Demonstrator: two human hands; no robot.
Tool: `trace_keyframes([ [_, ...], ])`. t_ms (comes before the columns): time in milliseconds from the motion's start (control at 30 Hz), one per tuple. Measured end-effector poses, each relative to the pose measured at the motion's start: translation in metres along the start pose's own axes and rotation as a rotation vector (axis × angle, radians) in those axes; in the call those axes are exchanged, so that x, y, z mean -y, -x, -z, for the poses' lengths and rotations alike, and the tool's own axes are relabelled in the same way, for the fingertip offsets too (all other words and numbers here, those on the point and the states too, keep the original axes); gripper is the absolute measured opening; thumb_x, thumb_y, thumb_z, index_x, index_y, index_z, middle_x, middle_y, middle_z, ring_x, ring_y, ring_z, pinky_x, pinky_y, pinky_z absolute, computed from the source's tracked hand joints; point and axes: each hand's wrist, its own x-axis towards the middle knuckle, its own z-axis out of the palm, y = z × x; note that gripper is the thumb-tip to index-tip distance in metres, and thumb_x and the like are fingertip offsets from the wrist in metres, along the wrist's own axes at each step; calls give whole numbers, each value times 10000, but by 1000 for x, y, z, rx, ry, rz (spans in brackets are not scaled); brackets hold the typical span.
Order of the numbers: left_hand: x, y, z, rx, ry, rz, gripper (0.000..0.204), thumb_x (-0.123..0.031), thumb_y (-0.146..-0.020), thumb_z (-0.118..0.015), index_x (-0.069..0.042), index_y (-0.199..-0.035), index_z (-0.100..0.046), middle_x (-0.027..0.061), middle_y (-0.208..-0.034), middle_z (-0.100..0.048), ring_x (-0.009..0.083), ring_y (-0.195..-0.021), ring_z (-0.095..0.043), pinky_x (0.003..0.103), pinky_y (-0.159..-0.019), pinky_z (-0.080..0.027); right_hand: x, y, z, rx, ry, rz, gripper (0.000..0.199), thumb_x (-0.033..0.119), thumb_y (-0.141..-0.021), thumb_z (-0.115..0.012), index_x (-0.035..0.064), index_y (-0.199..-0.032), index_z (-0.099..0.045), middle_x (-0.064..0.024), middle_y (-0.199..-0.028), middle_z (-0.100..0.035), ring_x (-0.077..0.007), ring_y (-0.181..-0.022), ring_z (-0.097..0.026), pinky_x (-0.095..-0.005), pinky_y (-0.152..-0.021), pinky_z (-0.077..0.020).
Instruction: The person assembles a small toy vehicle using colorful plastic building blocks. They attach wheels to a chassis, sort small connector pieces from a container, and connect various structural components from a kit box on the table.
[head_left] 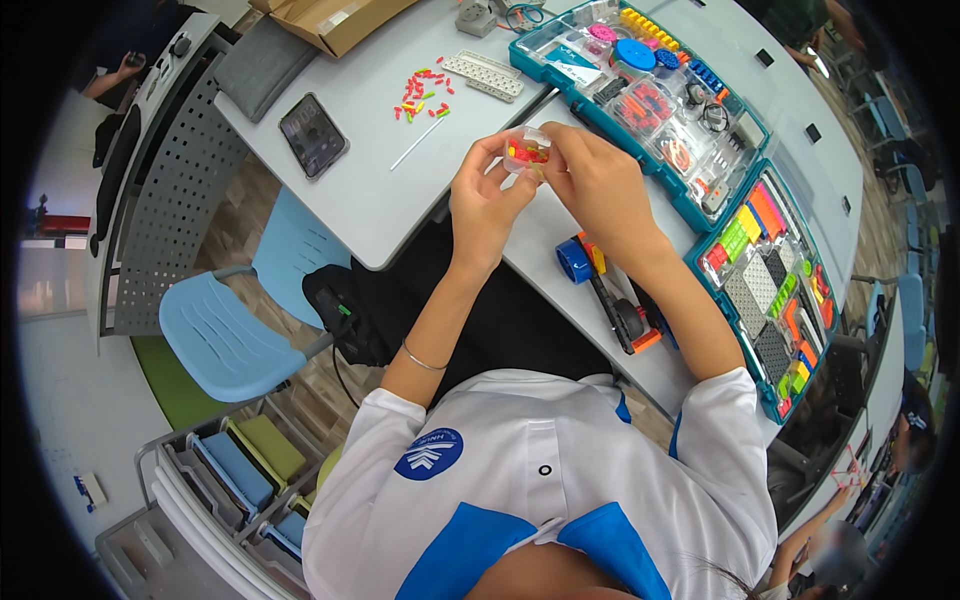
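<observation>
My left hand (486,200) is closed around a small clear plastic cup (514,162), held above the table edge. Inside lie red and yellow connector pins (530,150). At the cup's right rim, my right hand (600,185) has its fingers bent together; what sits between the fingertips is hidden. Left of the hands, a loose scatter of red, green and yellow pins (420,97) covers part of the table, beside a thin white rod (418,144) and pale grey perforated plates (484,76). Below my right wrist rests a black, blue and orange built part (612,300).
An upper teal parts case (640,110) and a lower teal parts tray (765,290) stand along the right. A phone (314,136), a grey pouch (268,65) and a cardboard box (335,20) are at the far left. A blue chair (225,335) stands beside the table.
</observation>
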Motion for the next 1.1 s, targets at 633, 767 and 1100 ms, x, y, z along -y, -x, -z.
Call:
trace_keyframes([
  [633, -20, 5, 39, -70, 47, -140, 606, -67, -900, -675, 21, -1434, -401, 148, -1372, -494, 260, -1246, -544, 423, -1045, -486, 16, 94, 40, 380, 446, -9, 463, 30, -710, -731, 40, -1134, -545, -154, -1227, -528, -294, -1063, -563, -390, -793, -514],
  [767, -28, 14, 64, -134, 20, -222, 648, -36, -895, -665, 39, -1470, -377, 164, -1464, -444, 241, -1266, -530, 389, -1086, -424, 18, 79, 49, 445, 386, -42, 450, 27, -712, -749, 54, -1122, -566, -142, -1214, -533, -296, -1089, -562, -399, -828, -503],
  [1100, -34, 26, 115, -374, -242, -280, 655, 58, -857, -652, 41, -1465, -409, 143, -1467, -464, 212, -1276, -507, 350, -1092, -396, 1, -115, -21, 247, -38, 464, 295, 120, -876, -707, 72, -1162, -650, -126, -1090, -635, -290, -1031, -634, -395, -880, -512],
])
